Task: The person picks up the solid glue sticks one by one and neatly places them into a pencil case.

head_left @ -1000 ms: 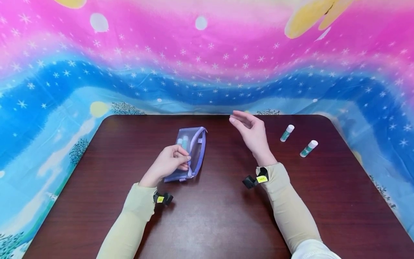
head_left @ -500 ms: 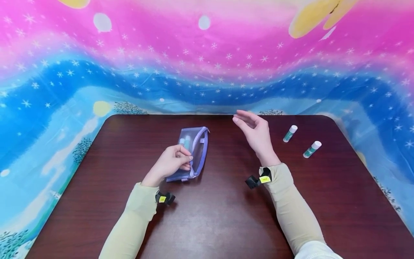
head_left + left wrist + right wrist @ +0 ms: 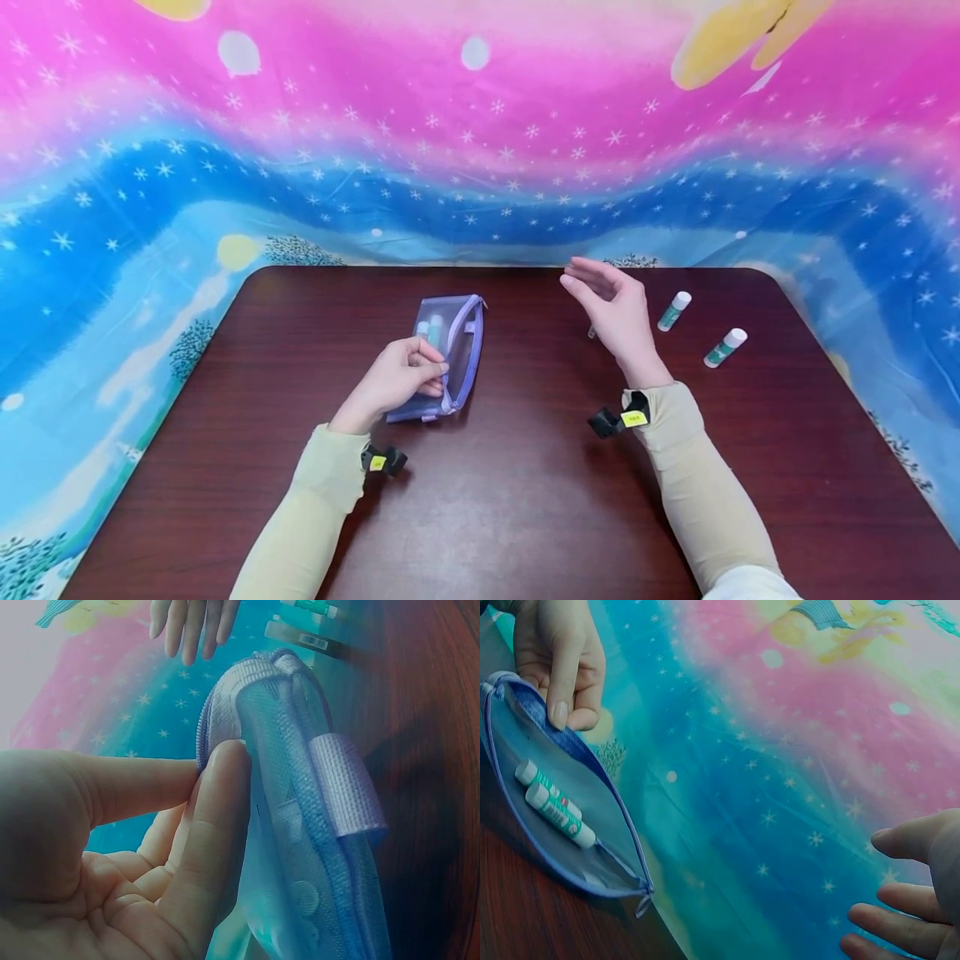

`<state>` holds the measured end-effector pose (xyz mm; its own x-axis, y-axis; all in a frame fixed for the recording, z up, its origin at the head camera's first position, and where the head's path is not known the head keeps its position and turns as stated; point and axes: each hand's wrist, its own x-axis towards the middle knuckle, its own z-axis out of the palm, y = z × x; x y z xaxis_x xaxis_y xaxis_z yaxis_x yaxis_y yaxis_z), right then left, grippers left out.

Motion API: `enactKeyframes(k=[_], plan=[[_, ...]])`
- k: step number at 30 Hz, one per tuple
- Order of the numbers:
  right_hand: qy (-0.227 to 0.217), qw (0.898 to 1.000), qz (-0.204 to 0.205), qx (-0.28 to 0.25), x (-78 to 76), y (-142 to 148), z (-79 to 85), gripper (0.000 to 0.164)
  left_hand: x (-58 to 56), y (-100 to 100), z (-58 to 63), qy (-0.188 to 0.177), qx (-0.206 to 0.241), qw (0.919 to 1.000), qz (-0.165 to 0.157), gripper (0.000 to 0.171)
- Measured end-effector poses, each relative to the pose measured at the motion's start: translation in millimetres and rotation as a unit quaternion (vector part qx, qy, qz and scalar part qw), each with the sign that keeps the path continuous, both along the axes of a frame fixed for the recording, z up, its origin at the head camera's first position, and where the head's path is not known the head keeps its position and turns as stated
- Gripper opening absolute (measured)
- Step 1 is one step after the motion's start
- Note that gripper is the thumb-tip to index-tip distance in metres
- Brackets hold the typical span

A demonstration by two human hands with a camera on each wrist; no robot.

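On glossy wood [image 3: 517, 492], left-hand fingers [image 3: 217, 825] pinch a gaping mesh pouch [image 3: 461, 354].

Sheer mesh pouch [image 3: 472, 367] — glossy wood-grain table [image 3: 495, 508] — smooth plastic tubes [image 3: 725, 348].

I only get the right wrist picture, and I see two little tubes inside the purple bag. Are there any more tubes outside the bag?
Observer: Yes! The head view shows two more white-capped ones on the brown table, over past the right hand on the person's right: a nearer tube and a farther tube.

Operator: Ooh! And is anything hiding by that hand?

Observer: In the head view, a small pale bit of something peeks out beside it, just on the left. The rest is hidden there, so I can't tell from that view what it is.
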<state>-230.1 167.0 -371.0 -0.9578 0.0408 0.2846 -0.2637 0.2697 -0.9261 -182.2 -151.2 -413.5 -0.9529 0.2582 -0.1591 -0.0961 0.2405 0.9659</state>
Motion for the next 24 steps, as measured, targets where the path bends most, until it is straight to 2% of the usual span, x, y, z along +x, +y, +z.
enactKeyframes(k=[12, 24], plan=[[0.003, 1.0, -0.013, 0.017, 4.0, 22.0, -1.2, 0.047, -0.2, 0.4, -0.8, -0.004, 0.003, 1.0, -0.001, 0.014], [0.001, 0.999, -0.028, 0.046, 2.4, 38.0, -12.0, 0.049, -0.2, 1.4, -2.0, -0.004, 0.018, 0.9998, 0.007, 0.012]])
